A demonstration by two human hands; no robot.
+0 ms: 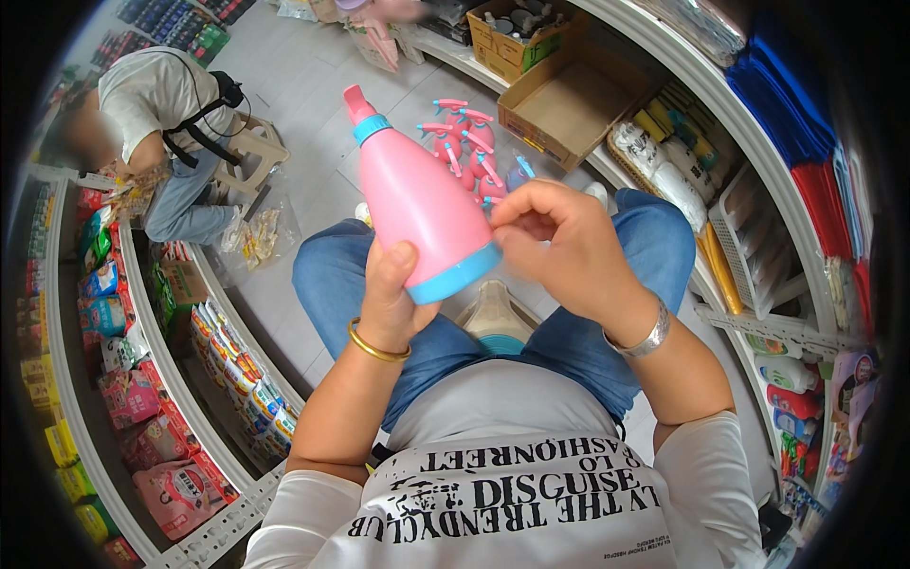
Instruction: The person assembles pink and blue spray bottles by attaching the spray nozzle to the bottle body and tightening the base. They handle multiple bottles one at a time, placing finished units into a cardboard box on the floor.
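Note:
A pink spray bottle [422, 194] with a blue collar and blue base is tilted above my lap, its pink nozzle top pointing away to the upper left. My left hand [391, 289] grips it low down, thumb lying along the pink side near the blue base. Close by the base on the right, my right hand [569, 251] has its fingers curled in, thumb and forefinger tips pinched together. Whether anything thin sits in that pinch is too small to make out. Several more pink spray bottles [453, 152] with blue parts stand grouped on the floor beyond my knees.
An open cardboard box [569, 109] rests on the shelf at the right, near a basket of white packs [659, 161]. Shelves of colourful packets [242, 370] curve along the left. Another person [166, 114] is seated at the far left near a plastic stool [254, 152].

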